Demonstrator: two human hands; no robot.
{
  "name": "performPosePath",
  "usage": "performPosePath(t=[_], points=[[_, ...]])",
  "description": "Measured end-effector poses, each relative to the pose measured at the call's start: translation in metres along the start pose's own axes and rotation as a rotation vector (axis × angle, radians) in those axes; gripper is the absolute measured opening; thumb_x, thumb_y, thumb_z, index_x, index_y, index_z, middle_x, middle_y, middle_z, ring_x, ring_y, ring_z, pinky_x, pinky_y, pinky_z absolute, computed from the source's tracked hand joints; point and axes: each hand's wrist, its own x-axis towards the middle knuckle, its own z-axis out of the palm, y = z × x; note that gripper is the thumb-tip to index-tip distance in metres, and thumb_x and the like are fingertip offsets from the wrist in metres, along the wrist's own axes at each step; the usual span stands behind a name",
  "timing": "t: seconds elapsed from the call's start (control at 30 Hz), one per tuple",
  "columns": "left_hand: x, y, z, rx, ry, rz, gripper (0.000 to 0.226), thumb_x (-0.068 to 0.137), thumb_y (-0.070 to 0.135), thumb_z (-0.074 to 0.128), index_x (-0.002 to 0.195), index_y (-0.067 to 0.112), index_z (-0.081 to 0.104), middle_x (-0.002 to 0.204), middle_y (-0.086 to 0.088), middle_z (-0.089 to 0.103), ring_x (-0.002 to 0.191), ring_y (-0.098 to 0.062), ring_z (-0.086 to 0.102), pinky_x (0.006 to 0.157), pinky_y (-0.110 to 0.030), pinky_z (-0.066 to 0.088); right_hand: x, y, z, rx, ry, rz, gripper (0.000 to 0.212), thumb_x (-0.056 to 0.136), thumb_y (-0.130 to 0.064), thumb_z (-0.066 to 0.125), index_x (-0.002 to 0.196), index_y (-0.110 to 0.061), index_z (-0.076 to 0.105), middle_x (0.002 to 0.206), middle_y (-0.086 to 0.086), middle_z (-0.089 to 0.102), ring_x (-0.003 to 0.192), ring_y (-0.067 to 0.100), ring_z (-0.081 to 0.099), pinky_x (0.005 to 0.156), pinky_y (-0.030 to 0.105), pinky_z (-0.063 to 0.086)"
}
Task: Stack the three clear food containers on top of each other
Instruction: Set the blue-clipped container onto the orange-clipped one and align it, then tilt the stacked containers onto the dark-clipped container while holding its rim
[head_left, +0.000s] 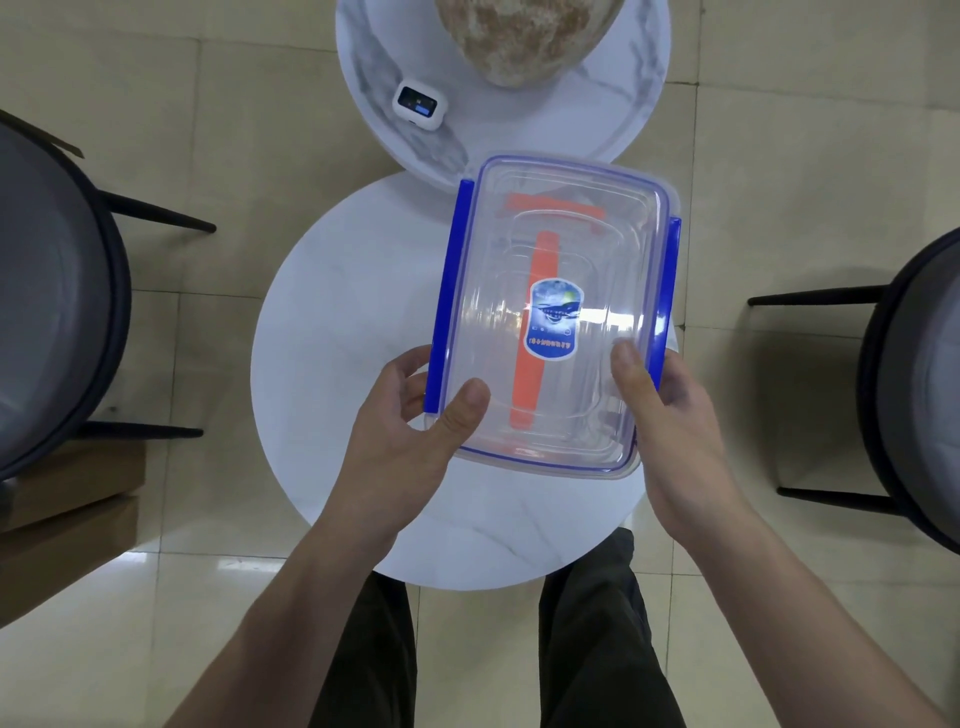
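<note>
I hold a large clear food container (587, 249) with blue side clips and a blue sticker on its lid, above the round white table (332, 322). My left hand (410, 441) grips its near left corner, thumb on the lid. My right hand (670, 415) grips the near right side, thumb also on the lid. Through the clear plastic I see orange clips (535, 332) of at least one smaller container underneath; how many lie below I cannot tell.
A second, marbled round table (623, 104) stands behind, carrying a small white device (420, 105) and a big brownish stone-like object (524, 36). Dark chairs stand at the left (57, 291) and right (914, 395). Cardboard boxes (67, 519) lie at lower left.
</note>
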Motion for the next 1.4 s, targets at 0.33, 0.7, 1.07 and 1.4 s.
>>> performPosePath(t=[0.33,0.7,1.07,1.4], points=[[0.002,-0.023,-0.022,-0.139,0.163,-0.106,0.073,0.077,0.076,0.041,0.122,0.024,0.065,0.122,0.007,0.071,0.116,-0.012,0.066,0.103,-0.042,0.053,-0.007,0.055,-0.025,0.093,0.252,0.136,0.031,0.102,-0.032,0.048,0.112,-0.011,0.069,0.115,0.005,0.074,0.107,0.021,0.071,0.091,0.037,0.054],[0.020,-0.065,-0.055,-0.118,0.253,-0.206,0.017,0.103,0.028,0.052,0.105,0.021,0.068,0.104,0.004,0.074,0.101,-0.016,0.070,0.095,-0.037,0.055,-0.045,0.135,0.043,-0.095,0.106,0.462,0.014,0.100,-0.007,0.054,0.105,-0.003,0.067,0.109,0.024,0.073,0.085,0.032,0.068,0.076,0.037,0.053],[0.059,-0.070,-0.061,0.015,0.141,-0.138,0.009,0.096,0.029,0.059,0.100,0.029,0.067,0.107,0.002,0.073,0.103,-0.018,0.069,0.097,-0.039,0.055,-0.027,0.117,0.155,-0.099,-0.123,0.527,0.012,0.101,-0.019,0.055,0.104,-0.015,0.066,0.101,0.012,0.076,0.093,0.032,0.073,0.087,0.039,0.058],[0.132,-0.060,-0.039,0.183,0.060,-0.014,0.037,0.095,0.033,0.065,0.126,0.013,0.064,0.099,0.009,0.066,0.096,-0.011,0.061,0.086,-0.023,0.046,0.003,0.115,0.184,0.684,0.120,0.801,0.046,0.099,-0.037,0.061,0.129,-0.004,0.049,0.108,0.015,0.069,0.095,0.027,0.067,0.093,0.041,0.050]])
